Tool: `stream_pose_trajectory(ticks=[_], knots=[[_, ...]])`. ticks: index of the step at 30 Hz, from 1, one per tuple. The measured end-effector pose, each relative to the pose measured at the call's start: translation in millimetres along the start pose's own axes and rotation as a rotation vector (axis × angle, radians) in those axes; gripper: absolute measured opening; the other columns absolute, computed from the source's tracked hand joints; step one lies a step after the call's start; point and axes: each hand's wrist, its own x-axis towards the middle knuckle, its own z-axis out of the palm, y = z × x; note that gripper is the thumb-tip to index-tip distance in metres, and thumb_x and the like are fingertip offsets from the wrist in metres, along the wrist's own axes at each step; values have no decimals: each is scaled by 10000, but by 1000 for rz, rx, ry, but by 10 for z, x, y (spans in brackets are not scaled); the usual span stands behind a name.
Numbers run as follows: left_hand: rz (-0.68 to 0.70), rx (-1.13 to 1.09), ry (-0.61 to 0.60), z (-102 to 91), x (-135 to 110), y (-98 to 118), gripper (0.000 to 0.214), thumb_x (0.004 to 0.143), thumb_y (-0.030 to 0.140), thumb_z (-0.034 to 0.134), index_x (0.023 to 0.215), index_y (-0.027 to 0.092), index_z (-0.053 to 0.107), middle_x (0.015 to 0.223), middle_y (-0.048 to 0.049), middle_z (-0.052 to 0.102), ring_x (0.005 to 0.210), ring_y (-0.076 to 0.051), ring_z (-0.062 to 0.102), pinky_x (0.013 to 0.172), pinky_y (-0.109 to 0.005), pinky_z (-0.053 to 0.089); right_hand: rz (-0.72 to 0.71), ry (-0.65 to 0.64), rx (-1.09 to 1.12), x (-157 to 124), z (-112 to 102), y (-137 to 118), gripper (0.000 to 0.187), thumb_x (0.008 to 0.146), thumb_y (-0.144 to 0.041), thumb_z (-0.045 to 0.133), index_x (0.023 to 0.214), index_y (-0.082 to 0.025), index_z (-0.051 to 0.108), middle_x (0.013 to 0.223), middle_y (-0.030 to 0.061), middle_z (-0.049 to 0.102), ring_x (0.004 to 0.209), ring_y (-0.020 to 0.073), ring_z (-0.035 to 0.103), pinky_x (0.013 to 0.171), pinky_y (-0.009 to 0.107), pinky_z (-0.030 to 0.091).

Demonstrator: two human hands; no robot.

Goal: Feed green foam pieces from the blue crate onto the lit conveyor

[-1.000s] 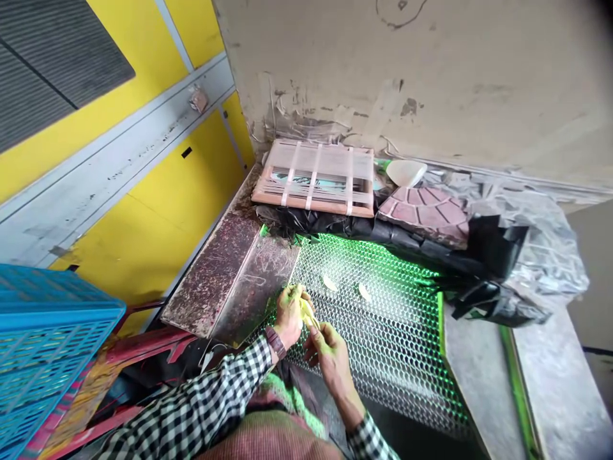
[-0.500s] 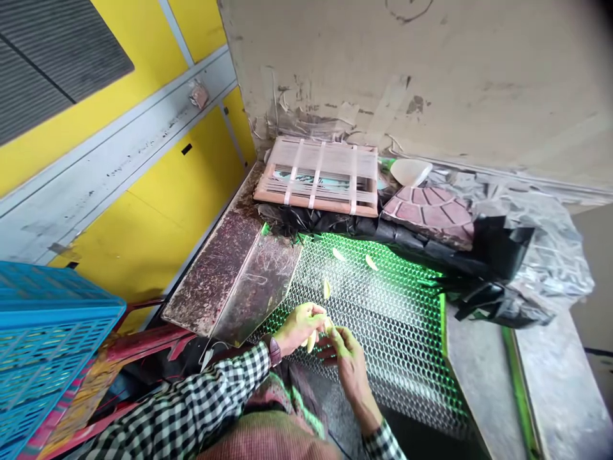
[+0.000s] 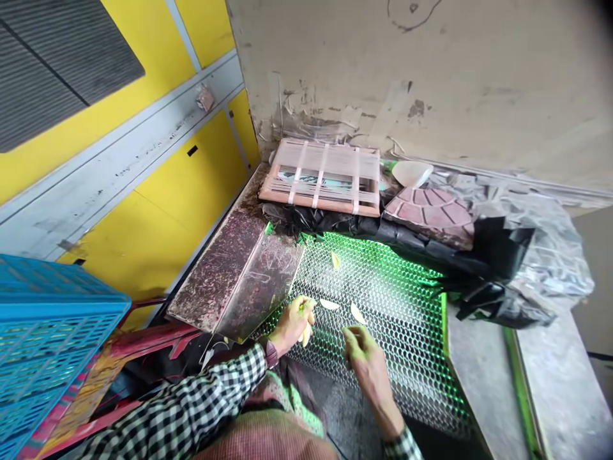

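Note:
My left hand (image 3: 291, 324) is closed around a few pale yellow crescent-shaped pieces (image 3: 305, 335), which poke out between its fingers at the left side of a metal mesh belt (image 3: 402, 345). Over the middle of the belt hovers my right hand (image 3: 366, 358), its fingers loosely curled and somewhat blurred; nothing shows between them. Just beyond its fingertips lies one crescent-shaped piece (image 3: 357, 313). Another crescent-shaped piece (image 3: 329, 305) rests on the mesh near my left fingertips. Farther back on the belt there is a third crescent-shaped piece (image 3: 336, 260).
Stained metal plates (image 3: 258, 281) flank the belt on the left, a grey ledge (image 3: 483, 370) on the right. Black plastic (image 3: 416, 246), a tape-wrapped frame (image 3: 325, 176) and a pink brick-patterned slab (image 3: 431, 214) border the far end. A blue crate (image 3: 57, 345) stands at left.
The pieces on the belt have come nearer to me. My hands have parted, the right moving right and slightly down, the left keeping its pieces. The whole view has shifted slightly.

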Motion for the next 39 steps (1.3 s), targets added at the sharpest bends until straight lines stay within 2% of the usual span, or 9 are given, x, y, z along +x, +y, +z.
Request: stream_pose_trajectory(ticks=[3, 8, 12, 18, 21, 26, 29, 36, 39], knots=[[21, -92, 67, 106, -40, 44, 429, 964, 585, 529, 1030, 170, 614, 757, 5, 586, 507, -103, 549, 434, -208, 383, -105, -182, 194, -105, 319, -201, 522, 902, -732, 578, 1003, -223, 620, 786, 37, 689, 660, 202, 615, 582, 307, 493], [-7, -38, 133, 112, 3, 43, 373, 958, 546, 533, 1009, 185, 610, 667, 35, 513, 508, -106, 480, 435, -200, 364, -1, -114, 417, -57, 604, -242, 498, 882, -708, 628, 946, -218, 567, 768, 15, 669, 592, 172, 615, 505, 270, 430], [-39, 65, 81, 47, 37, -66, 371, 928, 571, 551, 929, 200, 564, 649, 45, 506, 483, -107, 472, 386, -197, 350, 1, -67, 316, 75, 488, -86, 495, 910, -728, 546, 922, -233, 540, 745, 17, 666, 561, 172, 596, 494, 265, 397], [-45, 101, 29, 40, 52, -109, 487, 936, 661, 507, 984, 186, 602, 640, 37, 532, 456, -104, 471, 385, -194, 332, -232, 295, -505, 202, 138, 181, 539, 1021, -608, 276, 974, -205, 631, 649, 35, 627, 473, 158, 472, 491, 271, 249], [-58, 104, 0, 63, 35, -65, 532, 960, 677, 447, 1059, 182, 614, 660, 32, 526, 470, -118, 497, 392, -203, 340, -270, 212, -447, 137, 94, 133, 541, 1020, -625, 325, 1067, -198, 654, 776, 62, 701, 545, 178, 555, 524, 280, 315], [85, 223, -27, 167, -32, -20, 457, 1010, 567, 404, 997, 192, 664, 766, -29, 605, 618, -146, 566, 503, -234, 403, -134, -69, 18, 11, 293, -94, 496, 938, -702, 536, 888, -223, 654, 728, 21, 665, 629, 182, 571, 589, 282, 413], [104, 224, -60, 209, -40, -24, 403, 990, 542, 453, 982, 194, 657, 787, -33, 630, 649, -153, 579, 526, -240, 423, -33, -61, 218, 49, 393, -77, 513, 879, -726, 597, 816, -217, 610, 679, 2, 611, 575, 164, 518, 536, 279, 409], [-85, 11, -12, 99, -42, -23, 426, 954, 542, 506, 1127, 165, 606, 884, -35, 647, 532, -106, 536, 380, -194, 360, -57, 161, -324, 146, 162, 103, 559, 921, -749, 412, 946, -240, 641, 657, 30, 650, 540, 208, 550, 518, 295, 321], [-103, -53, -53, 78, -69, -23, 493, 970, 591, 478, 1179, 159, 590, 935, -66, 682, 540, -112, 548, 382, -197, 367, -169, 150, -289, 87, 113, 30, 591, 947, -729, 396, 1087, -218, 657, 696, 35, 663, 547, 198, 541, 528, 292, 334]])
